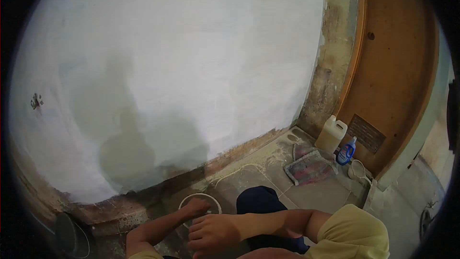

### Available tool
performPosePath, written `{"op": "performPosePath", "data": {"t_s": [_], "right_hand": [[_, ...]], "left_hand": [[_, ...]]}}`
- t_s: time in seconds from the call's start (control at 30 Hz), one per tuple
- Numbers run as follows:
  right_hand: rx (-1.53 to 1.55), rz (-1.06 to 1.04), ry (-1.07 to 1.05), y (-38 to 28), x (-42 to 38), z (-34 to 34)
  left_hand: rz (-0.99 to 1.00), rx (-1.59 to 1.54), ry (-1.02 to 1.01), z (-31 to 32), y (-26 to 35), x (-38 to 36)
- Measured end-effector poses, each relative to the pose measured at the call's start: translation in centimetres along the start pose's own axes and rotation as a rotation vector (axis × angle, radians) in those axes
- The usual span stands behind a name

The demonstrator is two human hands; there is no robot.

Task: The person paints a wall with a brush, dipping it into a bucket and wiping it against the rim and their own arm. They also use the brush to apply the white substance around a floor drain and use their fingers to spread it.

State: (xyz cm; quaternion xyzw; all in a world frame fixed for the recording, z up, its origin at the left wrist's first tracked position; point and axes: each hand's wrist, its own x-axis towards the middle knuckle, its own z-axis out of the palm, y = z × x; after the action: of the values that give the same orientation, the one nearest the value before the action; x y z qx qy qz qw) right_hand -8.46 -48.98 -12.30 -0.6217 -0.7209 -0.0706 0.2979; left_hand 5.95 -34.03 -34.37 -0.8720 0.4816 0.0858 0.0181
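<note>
A round container with a pale rim (219, 204) stands on the floor below me, close to the wall. My left hand (198, 207) is at the rim with its fingers curled in; what they hold, if anything, is hidden. Nearer to me, my right hand (214, 233) reaches across from the right, back of the hand up. Its fingers bend downward, and whatever is beneath them is out of sight. The two hands are close together. My bent knee in dark cloth (258, 199) is just beyond the right forearm.
A white-coated wall (191, 57) rises ahead, bare along its bottom edge. Right of it are a jerrycan (330, 134), a blue bottle (346, 151), a stained cloth (311, 168), a white dipper (358, 170) and a wooden door (395, 57). A dark bucket (69, 235) stands at lower left.
</note>
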Motion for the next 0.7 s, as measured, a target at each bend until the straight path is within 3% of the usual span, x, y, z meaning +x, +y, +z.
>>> {"op": "performPosePath", "data": {"t_s": [0.23,0.33,0.53,0.7], "right_hand": [[-0.032,-0.026,-0.038,-0.3,0.1,0.5],[0.058,-0.091,0.035,0.8,0.1,0.6],[-0.015,0.097,-0.021,2.6,0.2,0.0],[-0.073,0.190,0.093,1.4,1.2,-1.5]], "left_hand": [[-0.043,-0.001,-0.076,-1.2,0.9,0.0],[-0.115,-0.087,-0.193,-5.8,3.2,-0.7],[-0.015,-0.350,-0.134,-5.5,3.6,-0.4],[0.026,-0.464,-0.077,-5.5,3.7,-0.7]]}}
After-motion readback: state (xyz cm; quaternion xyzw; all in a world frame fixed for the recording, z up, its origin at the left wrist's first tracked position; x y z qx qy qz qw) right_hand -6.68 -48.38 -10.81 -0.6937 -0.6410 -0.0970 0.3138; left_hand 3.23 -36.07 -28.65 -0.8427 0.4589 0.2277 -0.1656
